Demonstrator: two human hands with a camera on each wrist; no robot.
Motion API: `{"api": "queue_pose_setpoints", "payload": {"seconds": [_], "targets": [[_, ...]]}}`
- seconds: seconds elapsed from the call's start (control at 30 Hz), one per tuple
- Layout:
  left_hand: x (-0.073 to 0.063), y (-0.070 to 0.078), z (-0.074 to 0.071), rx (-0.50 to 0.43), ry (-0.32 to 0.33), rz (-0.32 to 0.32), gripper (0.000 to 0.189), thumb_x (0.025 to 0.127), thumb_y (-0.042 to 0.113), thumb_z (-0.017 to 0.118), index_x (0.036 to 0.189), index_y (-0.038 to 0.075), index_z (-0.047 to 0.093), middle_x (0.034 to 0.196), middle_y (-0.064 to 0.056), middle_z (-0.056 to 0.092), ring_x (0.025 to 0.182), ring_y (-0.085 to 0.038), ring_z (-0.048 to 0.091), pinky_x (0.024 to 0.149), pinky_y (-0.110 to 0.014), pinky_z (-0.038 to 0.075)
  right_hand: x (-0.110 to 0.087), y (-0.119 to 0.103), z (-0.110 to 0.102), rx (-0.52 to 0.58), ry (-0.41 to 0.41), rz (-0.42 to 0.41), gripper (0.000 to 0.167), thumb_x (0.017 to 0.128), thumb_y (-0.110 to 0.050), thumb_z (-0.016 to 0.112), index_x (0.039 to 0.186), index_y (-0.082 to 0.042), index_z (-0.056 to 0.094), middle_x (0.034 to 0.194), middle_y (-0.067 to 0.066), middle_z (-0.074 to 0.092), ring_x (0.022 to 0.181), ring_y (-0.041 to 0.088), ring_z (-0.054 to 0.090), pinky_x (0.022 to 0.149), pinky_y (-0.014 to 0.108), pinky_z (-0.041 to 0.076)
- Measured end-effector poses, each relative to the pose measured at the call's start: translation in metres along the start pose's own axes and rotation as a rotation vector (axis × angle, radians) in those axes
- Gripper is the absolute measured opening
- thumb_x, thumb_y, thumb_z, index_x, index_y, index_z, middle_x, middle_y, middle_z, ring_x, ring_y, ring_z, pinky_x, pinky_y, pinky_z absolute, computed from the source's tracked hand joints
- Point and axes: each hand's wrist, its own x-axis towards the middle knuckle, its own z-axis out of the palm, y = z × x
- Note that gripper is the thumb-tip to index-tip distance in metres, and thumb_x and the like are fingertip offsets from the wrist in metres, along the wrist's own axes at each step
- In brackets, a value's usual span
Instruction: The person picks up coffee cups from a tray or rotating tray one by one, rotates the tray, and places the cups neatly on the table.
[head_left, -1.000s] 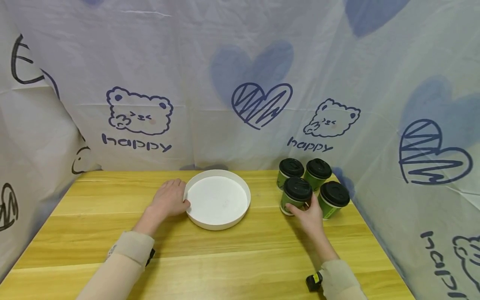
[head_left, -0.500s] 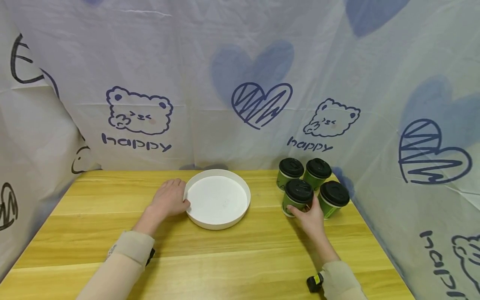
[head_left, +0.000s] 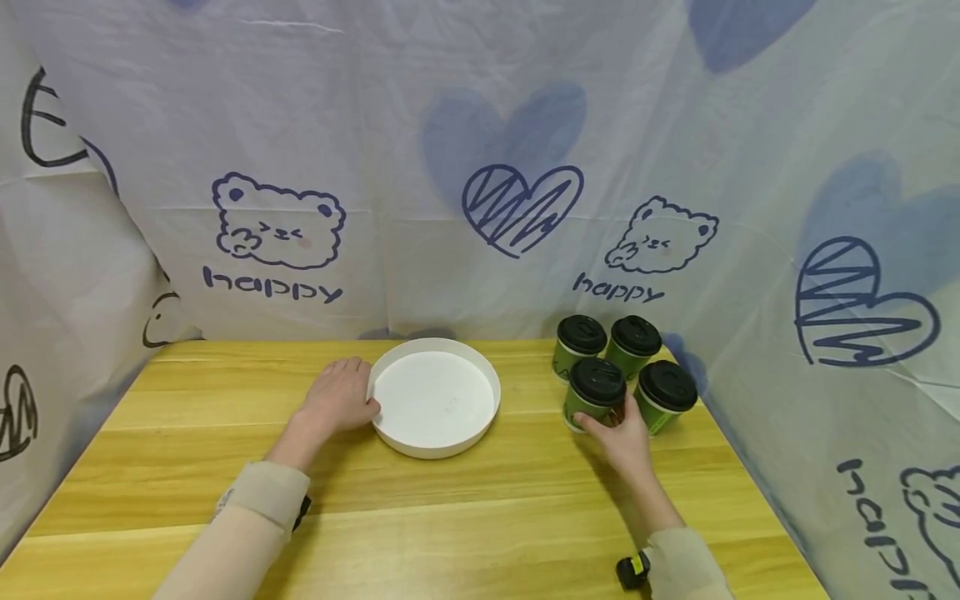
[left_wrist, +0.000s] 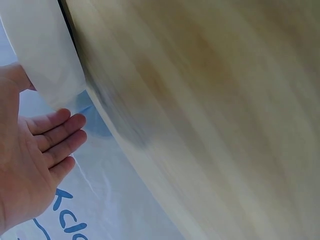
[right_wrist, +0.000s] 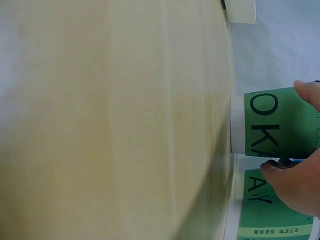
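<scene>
A round white tray [head_left: 437, 400] with a low rim lies on the wooden table. My left hand [head_left: 341, 396] touches its left side, the thumb at the rim. In the left wrist view the fingers [left_wrist: 65, 142] look fairly straight beside the tray's pale wall [left_wrist: 47, 50]. On the right, my right hand [head_left: 624, 433] grips a green paper cup [head_left: 587, 407] with a black lid, thumb on one side, fingers on the other. The held cup [right_wrist: 275, 122] stands upright in the right wrist view, its white base close to the tabletop. Some fingers are hidden behind it.
Several matching lidded cups cluster around the held one: one behind left [head_left: 576, 346], one behind right [head_left: 633, 343] and one close on its right [head_left: 666, 396]. A printed cloth [head_left: 390, 167] hangs along the table's back and sides.
The gripped cup and my right hand shifted slightly right and toward me during the first half second, then stayed nearly still. My left hand and the tray have kept their place.
</scene>
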Motion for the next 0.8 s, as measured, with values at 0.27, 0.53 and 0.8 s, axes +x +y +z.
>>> {"api": "queue_pose_setpoints", "payload": {"seconds": [0.27,0.53,0.8], "targets": [[-0.004,0.001,-0.001,0.001,0.000,-0.015,0.059,0.089,0.025,0.068,0.130,-0.014,0.053,0.130,-0.031,0.058,0.122,-0.047,0.053,0.116,-0.059,0.037,-0.014,-0.003,-0.005,0.001,-0.004,-0.022,0.102,0.090,-0.014,0.081,0.165,-0.001,0.013,0.167,0.026,0.025,0.153,0.042,0.027,0.126,0.048,0.026],[-0.008,0.002,0.001,-0.018,0.006,-0.035,0.061,0.093,0.028,0.065,0.133,-0.015,0.051,0.131,-0.032,0.057,0.121,-0.047,0.052,0.116,-0.059,0.037,-0.030,-0.011,-0.012,-0.019,-0.003,-0.053,0.102,0.092,-0.018,0.080,0.165,0.001,0.011,0.170,0.022,0.020,0.156,0.039,0.023,0.127,0.045,0.024],[-0.023,0.013,-0.010,-0.099,0.086,-0.069,0.062,0.099,0.034,0.062,0.134,-0.016,0.051,0.133,-0.034,0.054,0.129,-0.050,0.047,0.119,-0.062,0.032,-0.048,-0.027,-0.018,-0.056,0.075,-0.153,0.098,0.094,-0.024,0.079,0.166,-0.004,0.015,0.170,0.015,0.024,0.156,0.034,0.024,0.127,0.047,0.025]]}}
